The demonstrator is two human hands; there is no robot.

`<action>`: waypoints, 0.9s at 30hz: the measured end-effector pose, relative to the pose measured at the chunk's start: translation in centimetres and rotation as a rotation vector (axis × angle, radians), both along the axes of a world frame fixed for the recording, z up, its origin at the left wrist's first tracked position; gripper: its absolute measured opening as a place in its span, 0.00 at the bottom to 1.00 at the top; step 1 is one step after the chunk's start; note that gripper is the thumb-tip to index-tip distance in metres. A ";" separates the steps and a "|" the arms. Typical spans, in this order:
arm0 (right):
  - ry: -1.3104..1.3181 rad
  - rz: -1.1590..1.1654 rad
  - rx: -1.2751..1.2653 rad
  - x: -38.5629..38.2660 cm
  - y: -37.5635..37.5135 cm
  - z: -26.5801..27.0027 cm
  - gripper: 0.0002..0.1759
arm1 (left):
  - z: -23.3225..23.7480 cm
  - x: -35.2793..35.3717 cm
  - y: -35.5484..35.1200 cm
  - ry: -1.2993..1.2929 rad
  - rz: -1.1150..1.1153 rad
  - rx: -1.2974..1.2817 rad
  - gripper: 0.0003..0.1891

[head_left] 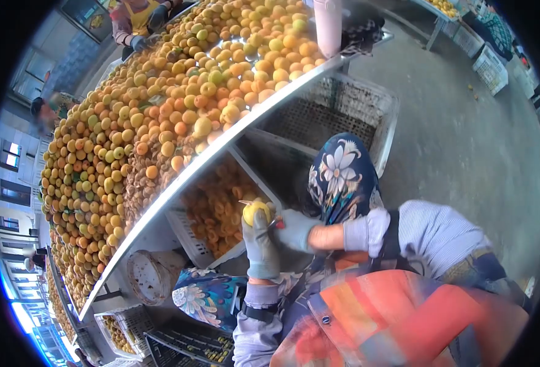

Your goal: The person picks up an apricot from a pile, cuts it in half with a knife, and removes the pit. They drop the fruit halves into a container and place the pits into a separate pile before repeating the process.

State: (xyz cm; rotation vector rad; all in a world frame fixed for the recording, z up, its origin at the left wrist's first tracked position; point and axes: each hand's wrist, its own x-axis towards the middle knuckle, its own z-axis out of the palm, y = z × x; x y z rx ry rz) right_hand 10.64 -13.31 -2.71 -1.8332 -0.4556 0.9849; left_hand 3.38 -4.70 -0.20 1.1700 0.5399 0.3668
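My gloved left hand (260, 248) is closed around a yellow apricot (256, 212), held up over a crate of apricot halves (218, 205). Beside it, my gloved right hand (299, 230) is closed on a small knife with a red handle (279, 224). A thin pale tip, apparently the blade, sticks out past the fruit's upper left side. My fingers hide most of the knife. Many whole apricots (120, 137) cover the long metal-edged table (205, 154) in front of me. Brownish pits or scraps (147, 183) lie heaped near its edge.
A dirty white crate (389, 116) stands under the table to the right. A stained bucket (147, 278) and a crate of fruit (120, 333) are at lower left. A pink cylindrical container (328, 27) stands on the table. Across it, a person in a yellow apron (138, 18) works.
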 end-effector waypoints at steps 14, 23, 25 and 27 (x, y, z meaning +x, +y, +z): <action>-0.103 -0.113 0.098 -1.0 -0.2 -0.6 0.16 | -0.4 1.0 0.2 0.007 -0.009 -0.142 0.31; -0.233 0.360 -0.141 4.5 0.3 3.6 0.15 | 1.7 0.8 2.7 -0.029 -0.154 0.075 0.29; -0.216 0.260 -0.088 3.5 0.4 2.1 0.15 | 0.2 1.1 1.9 -0.058 -0.077 0.176 0.29; -0.078 -0.020 -0.088 0.4 0.4 2.1 0.15 | -1.0 1.1 1.0 -0.037 -0.043 0.039 0.29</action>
